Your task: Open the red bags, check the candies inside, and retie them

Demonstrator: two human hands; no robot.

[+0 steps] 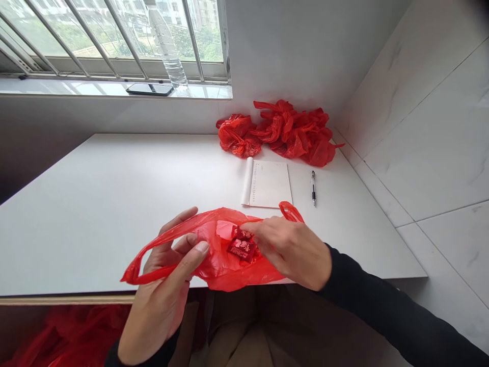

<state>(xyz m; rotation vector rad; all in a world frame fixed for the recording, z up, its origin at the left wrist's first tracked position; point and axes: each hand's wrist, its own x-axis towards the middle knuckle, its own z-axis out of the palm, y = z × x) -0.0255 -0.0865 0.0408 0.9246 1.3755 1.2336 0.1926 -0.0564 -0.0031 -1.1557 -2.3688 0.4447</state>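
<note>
A thin red plastic bag (225,275) hangs open at the table's front edge. My left hand (164,280) is through one handle loop, its thumb and fingers on the bag's rim, holding the mouth apart. Inside the bag lie dark red packets with gold characters (242,248), beside a pink piece of paper (225,230). My right hand (292,250) reaches into the bag from the right, its fingers bent at the upper dark red packet. The fingertips are partly hidden by that packet and the bag. The other handle loop sticks up behind my right hand.
On the white table (153,178) lie a notepad (271,183), its cover folded back, and a pen (314,188). Knotted red bags (294,132) are heaped against the wall. The windowsill bears a phone (150,89) and a water bottle (170,56). More red plastic (72,336) shows below the tabletop.
</note>
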